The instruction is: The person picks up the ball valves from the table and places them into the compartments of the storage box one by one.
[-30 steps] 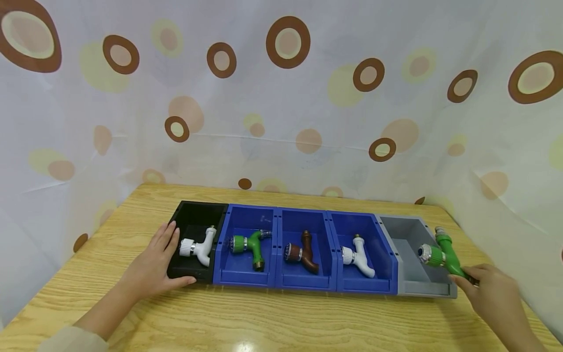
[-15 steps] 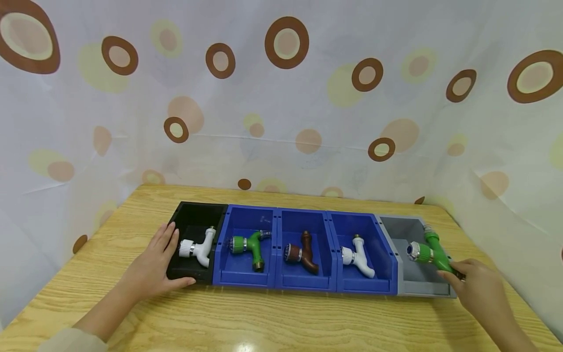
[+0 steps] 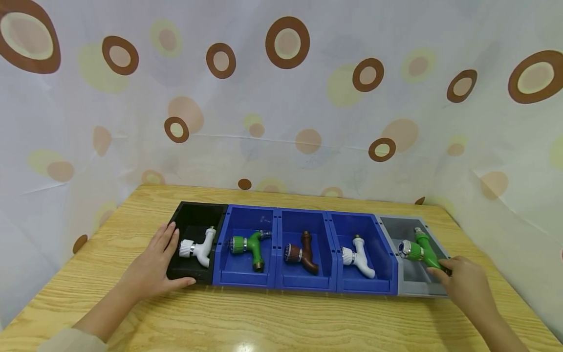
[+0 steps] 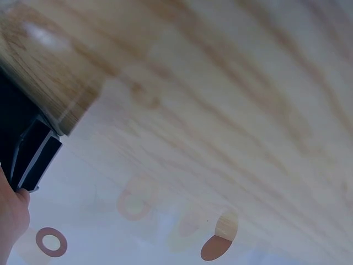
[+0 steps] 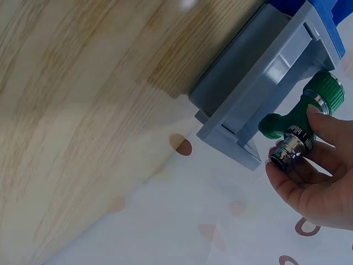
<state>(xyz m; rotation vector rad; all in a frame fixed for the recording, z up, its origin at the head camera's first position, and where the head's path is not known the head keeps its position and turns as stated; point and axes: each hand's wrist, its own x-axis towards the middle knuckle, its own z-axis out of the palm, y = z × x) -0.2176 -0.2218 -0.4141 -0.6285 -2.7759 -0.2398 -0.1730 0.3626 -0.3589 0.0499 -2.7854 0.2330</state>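
In the head view my right hand (image 3: pixel 469 284) pinches a green faucet (image 3: pixel 423 250) by its near end, over the grey bin (image 3: pixel 411 289). The right wrist view shows the thumb and fingers around that faucet (image 5: pixel 300 117), near its chrome end and green knob. My left hand (image 3: pixel 151 264) rests at the front left corner of the black bin (image 3: pixel 200 212), fingers along its side and thumb at the front. Inside the black bin lies a white faucet (image 3: pixel 203 248). The left wrist view catches only part of this hand (image 4: pixel 12 212) beside the black bin (image 4: pixel 41 160).
Three blue bins stand joined between the black and grey ones. They hold a green faucet (image 3: pixel 253 247), a brown faucet (image 3: pixel 306 254) and a white faucet (image 3: pixel 361 259). Under the row is a wooden table (image 3: pixel 272 322), with a patterned curtain (image 3: pixel 281 107) behind and at the sides.
My right hand has moved left with the green faucet, from the grey bin's right edge to over its inside. The left hand has stayed in place.
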